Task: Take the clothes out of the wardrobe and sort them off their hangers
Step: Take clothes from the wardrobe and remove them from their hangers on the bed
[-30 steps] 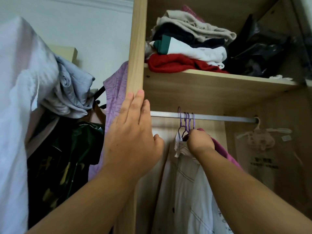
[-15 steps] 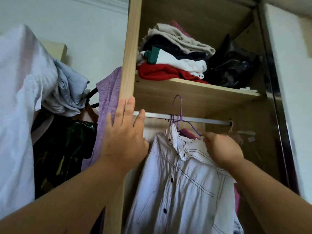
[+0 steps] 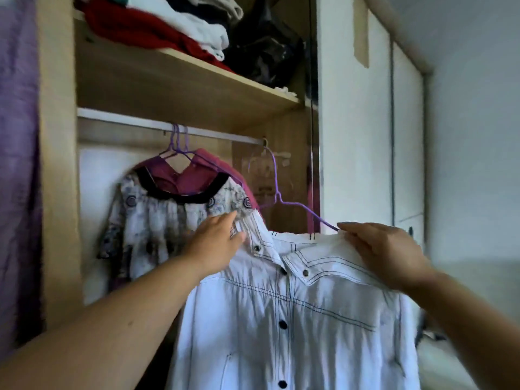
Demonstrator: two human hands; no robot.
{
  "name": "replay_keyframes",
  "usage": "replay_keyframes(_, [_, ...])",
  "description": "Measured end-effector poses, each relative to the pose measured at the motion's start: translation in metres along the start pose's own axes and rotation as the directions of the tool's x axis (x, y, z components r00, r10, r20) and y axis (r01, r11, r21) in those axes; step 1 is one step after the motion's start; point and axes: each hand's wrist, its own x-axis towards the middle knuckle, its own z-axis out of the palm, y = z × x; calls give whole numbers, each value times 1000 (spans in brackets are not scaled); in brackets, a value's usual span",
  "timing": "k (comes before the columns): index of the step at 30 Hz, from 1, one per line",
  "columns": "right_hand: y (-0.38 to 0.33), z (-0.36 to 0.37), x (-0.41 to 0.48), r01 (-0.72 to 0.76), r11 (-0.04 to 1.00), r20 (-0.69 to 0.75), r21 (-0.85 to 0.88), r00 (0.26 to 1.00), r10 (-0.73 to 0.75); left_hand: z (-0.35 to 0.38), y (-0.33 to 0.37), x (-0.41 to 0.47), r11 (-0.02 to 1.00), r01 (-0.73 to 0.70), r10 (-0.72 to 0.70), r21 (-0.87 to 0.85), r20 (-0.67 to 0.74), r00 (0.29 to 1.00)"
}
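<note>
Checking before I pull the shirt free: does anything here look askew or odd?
The purple hanger sits crooked in the white shirt: its hook leans off-centre and one wire shoulder pokes bare out of the collar beside the right hand. The left hand grips the collar's other side.

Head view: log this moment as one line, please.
stage: white shirt off rail | purple hanger inside shirt | left hand at collar | right hand gripping shoulder | patterned blouse on rail
</note>
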Motion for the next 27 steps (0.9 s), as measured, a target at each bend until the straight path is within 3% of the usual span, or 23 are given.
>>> replay_keyframes(3, [4,-30,-47,-52,989,42,-140,997,58,40,9,-16,980,-11,31,-199,99,995])
replay_keyframes(8, [0,-72,-128,-328,886,42,-329,932,361,96,41,-54,887,-119,235,-446,216,948])
replay_keyframes(13, [-41,-97,-218,-610,649,5,-455,727,687,124,72,-109,816,-223,366,-533,178,914])
replay_keyframes(20, [-163,-116,-328,-823,340,-129,-455,439,889,124,75,-186,732,-359,544,-579,180,819])
replay_keyframes(27, [-297,-177,-406,-879,48,-297,-475,212,931,94,110,-279,540,-418,784,-731,255,566])
